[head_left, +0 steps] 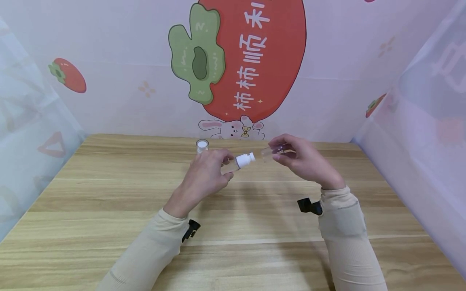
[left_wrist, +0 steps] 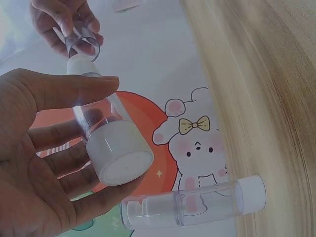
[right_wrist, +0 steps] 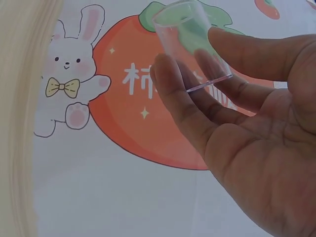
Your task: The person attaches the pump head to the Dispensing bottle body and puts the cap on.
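My left hand (head_left: 204, 171) grips a clear pump bottle (head_left: 244, 160) between thumb and fingers. The bottle is tilted, its white pump top pointing right toward my other hand and its white base (left_wrist: 123, 155) facing the left wrist camera. Pinched in my right hand (head_left: 307, 159) is a clear, hollow cap (right_wrist: 173, 37), its open end turned to the pump top. In the head view a small gap separates cap and pump top. Just behind my left hand, a second clear bottle (left_wrist: 202, 205) with a white base stands upright on the table, its cap on.
The wood-grain table (head_left: 240, 250) runs back to a printed backdrop (head_left: 120, 109) with a large persimmon and a rabbit. Pale printed sheets (head_left: 29, 121) rise along both sides. A black wrist camera (head_left: 309, 206) is strapped under the right sleeve.
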`<state>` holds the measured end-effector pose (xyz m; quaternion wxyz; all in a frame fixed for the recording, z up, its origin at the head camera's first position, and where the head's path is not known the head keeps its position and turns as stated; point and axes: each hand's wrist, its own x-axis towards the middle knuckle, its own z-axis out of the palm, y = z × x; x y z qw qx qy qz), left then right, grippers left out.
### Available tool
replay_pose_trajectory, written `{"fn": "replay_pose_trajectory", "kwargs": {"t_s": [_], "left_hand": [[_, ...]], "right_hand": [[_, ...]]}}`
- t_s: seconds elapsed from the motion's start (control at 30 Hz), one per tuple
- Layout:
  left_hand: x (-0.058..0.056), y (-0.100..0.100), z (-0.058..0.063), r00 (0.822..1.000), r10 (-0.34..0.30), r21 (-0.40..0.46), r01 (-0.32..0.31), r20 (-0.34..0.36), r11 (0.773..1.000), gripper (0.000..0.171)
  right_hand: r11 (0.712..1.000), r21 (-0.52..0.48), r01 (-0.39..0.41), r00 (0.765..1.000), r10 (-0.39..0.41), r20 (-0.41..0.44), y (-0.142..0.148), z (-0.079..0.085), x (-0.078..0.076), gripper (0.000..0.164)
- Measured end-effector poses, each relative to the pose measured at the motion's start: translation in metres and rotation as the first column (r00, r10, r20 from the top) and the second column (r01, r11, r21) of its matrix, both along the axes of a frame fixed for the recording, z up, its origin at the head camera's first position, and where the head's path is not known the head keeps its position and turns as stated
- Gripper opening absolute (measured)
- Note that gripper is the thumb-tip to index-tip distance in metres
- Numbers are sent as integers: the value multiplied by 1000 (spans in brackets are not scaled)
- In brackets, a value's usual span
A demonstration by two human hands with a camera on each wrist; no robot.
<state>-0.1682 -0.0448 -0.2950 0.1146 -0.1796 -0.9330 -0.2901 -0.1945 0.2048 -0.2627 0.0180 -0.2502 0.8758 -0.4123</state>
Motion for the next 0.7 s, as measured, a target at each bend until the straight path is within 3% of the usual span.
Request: {"fn": "replay_pose_trajectory", "kwargs": {"t_s": [0.7], "left_hand": [[1, 1, 2, 999, -20, -9, 20, 30, 1000, 37]], "right_hand": [[991, -90, -99, 994, 102, 27, -12, -3, 1, 25]]}}
